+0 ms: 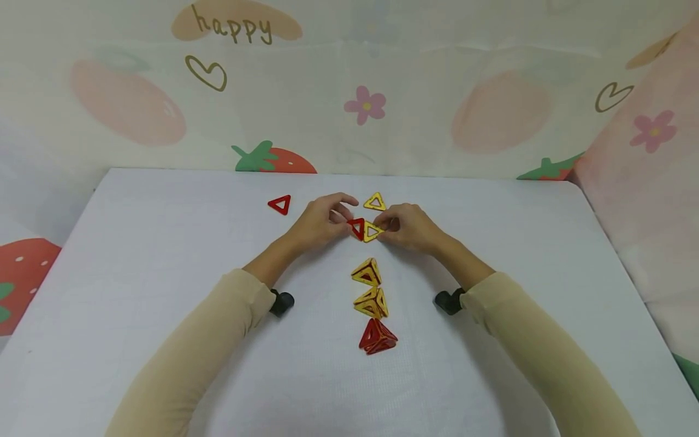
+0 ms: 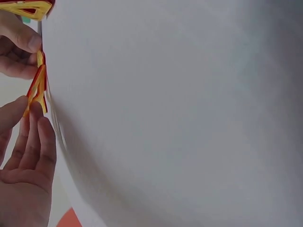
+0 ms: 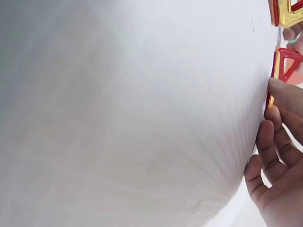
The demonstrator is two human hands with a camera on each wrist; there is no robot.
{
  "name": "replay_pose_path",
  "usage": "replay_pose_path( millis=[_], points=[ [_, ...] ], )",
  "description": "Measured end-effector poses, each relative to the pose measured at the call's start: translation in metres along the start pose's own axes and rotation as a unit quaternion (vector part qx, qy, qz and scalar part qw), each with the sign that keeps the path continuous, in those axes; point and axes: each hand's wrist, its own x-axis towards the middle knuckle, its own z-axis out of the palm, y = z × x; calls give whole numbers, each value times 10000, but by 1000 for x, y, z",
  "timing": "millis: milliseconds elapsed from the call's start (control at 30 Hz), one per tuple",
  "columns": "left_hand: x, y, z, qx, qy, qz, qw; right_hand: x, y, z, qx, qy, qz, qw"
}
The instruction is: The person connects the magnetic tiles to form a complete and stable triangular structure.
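Two triangular magnetic tiles meet edge to edge near the far middle of the table in the head view, a red one [image 1: 362,229] and a yellow one [image 1: 366,232]. My left hand [image 1: 322,223] pinches the red tile from the left, between thumb and fingers. From the other side, my right hand [image 1: 411,228] pinches the yellow tile at its outer corner. In the left wrist view the joined red tile [image 2: 31,88] tilts up from the tabletop. My right thumb and index finger [image 3: 273,113] grip the yellow tile's edge low at the table surface.
Just behind my hands lies a loose yellow triangle [image 1: 368,205], and a red triangle [image 1: 273,204] lies to the left. Closer to me, two yellow-edged pyramids [image 1: 374,271] [image 1: 377,309] and a red pyramid [image 1: 371,343] form a line. A printed curtain [image 1: 415,133] hangs behind the white table [image 1: 164,243].
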Motion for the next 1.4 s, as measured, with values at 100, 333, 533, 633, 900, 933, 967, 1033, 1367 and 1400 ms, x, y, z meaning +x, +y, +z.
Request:
replay_pose_path(
  millis=[100, 333, 533, 633, 900, 933, 967, 1033, 1367, 1400],
  points=[
    [1, 1, 1, -157, 22, -1, 9999, 0, -1, 1, 15, -22, -43, 10000],
    [4, 3, 4, -202, 73, 141, 9997, 3, -5, 3, 50, -26, -140, 9999],
    [4, 3, 4, -155, -16, 113, 9998, 4, -7, 2, 43, -80, -116, 9999],
    [4, 2, 4, -58, -105, 83, 9999, 5, -6, 0, 108, -147, -123, 9998],
    [4, -2, 6, 197, -290, 4, 9994, 9, 3, -10, 333, 368, 301, 9983],
    [4, -2, 6, 208, -297, 39, 9993, 9, 5, -11, 345, 439, 366, 9978],
    [5, -2, 7, 205, -300, 68, 9993, 10, 6, -11, 355, 482, 419, 9973],
    [4, 0, 7, 241, -306, 100, 9992, 11, 8, -12, 381, 513, 474, 9968],
    [5, 1, 7, 284, -313, 132, 9990, 22, 6, -15, -19, 647, 849, 9943],
    [5, 1, 7, 283, -315, 140, 9990, 24, 6, -15, -114, 586, 847, 9946]
  ],
)
